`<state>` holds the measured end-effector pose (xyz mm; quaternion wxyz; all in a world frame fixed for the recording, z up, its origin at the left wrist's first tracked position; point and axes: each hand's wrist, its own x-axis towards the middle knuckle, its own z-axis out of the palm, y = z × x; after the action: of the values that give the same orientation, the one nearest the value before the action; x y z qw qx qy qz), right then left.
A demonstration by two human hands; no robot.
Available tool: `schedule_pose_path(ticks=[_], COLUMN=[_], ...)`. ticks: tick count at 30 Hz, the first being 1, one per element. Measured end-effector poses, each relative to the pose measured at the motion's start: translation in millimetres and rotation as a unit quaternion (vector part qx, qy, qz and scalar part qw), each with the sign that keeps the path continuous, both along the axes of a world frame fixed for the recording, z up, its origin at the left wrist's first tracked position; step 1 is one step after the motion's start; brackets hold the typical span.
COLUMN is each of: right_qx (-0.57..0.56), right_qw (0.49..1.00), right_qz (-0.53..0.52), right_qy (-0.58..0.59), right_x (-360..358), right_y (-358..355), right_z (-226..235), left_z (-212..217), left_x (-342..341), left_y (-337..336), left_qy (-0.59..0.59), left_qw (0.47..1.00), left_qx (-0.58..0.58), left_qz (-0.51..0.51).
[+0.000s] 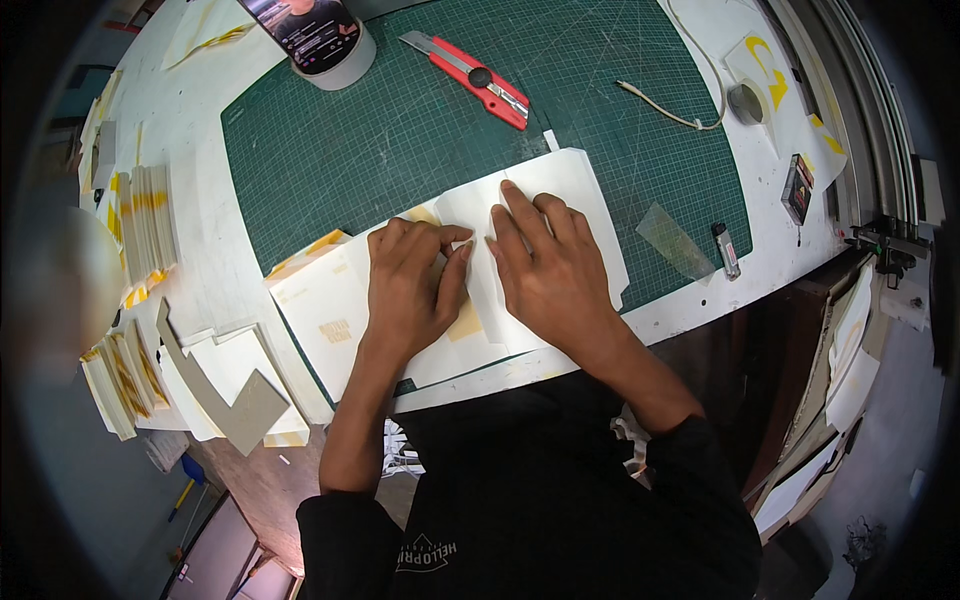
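Note:
A long white sheet of thin card point(585, 180) lies folded across the near edge of the green cutting mat point(320, 160). Pale yellow print shows on its left part, and a crease runs between my hands. My left hand point(412, 285) rests on the card with fingers curled. Its thumb and forefinger pinch together at the card's fold near the middle. Flat on the right part lies my right hand point(555, 265), its fingers stretched forward along the crease. Beyond the card, a red utility knife point(475, 85) lies on the mat with its blade out.
Stacks of folded white and yellow sheets point(145, 225) stand at the left, with a grey board offcut point(245, 415) nearby. A phone point(310, 30) leans in a tape roll point(345, 70). Rightward are a cable point(670, 115), clear plastic strip point(670, 240), lighter point(726, 250) and small box point(797, 190).

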<state>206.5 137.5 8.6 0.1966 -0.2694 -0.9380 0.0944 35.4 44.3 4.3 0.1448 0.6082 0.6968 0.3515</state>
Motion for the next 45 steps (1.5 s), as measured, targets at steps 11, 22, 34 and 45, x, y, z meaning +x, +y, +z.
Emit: schedule_pose_path(ticks=[11, 22, 34, 45], right_qx=[0.010, 0.009, -0.007, -0.016], right_qw=[1.000, 1.000, 1.000, 1.000], right_qz=[0.000, 0.009, 0.020, 0.015], right_qy=[-0.004, -0.006, -0.024, -0.012], right_x=[0.7, 0.4, 4.3, 2.6], right_y=[0.2, 3.3, 3.3, 5.5], right_z=[-0.9, 2.6, 0.3, 3.2], left_z=[12.3, -8.1, -9.6, -9.5], left_x=[-18.6, -22.5, -20.9, -19.8], left_y=[32.5, 36.5, 35.1, 34.9], left_qy=[0.027, 0.022, -0.011, -0.013], left_qw=[0.998, 0.999, 1.000, 0.999], left_qx=[0.040, 0.033, 0.028, 0.031], left_qz=[0.037, 0.021, 0.006, 0.010])
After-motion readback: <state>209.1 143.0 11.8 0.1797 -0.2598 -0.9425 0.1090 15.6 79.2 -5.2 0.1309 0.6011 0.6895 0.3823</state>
